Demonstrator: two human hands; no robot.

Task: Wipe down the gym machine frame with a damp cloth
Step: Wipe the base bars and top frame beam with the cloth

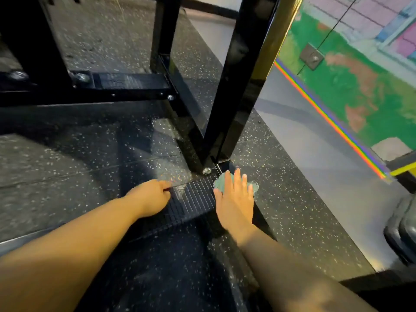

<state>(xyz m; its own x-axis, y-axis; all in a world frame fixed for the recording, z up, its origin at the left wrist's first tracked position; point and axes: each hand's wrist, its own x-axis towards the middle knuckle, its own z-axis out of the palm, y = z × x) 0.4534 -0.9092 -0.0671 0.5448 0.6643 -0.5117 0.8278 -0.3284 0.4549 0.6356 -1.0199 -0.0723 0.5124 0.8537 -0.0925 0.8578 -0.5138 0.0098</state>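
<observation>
- Gym machine frame: black upright post (236, 86) fills mid-view. Its foot meets a ribbed base plate (193, 199) at floor level.
- Cloth (219, 183), grey-green and crumpled, lies just in front of the post foot on the plate's near-post end, poking out past the plate's right edge.
- Right hand (235, 199) lies flat on the cloth, fingers straight and spread, pressing down. Fingertips are just short of the post foot.
- Left hand (153, 197) is left of the post foot, fingers bent against the plate's left edge. Gripping or only touching, cannot tell.
- Bolt (206, 171) sits at the post foot, just beside the cloth.
- Cross rail (126, 84) runs low, left of and behind the post.
- Speckled floor (67, 176) lies open left of the post. Right of the post it ends at a straight edge, then a grey strip (304, 143).
</observation>
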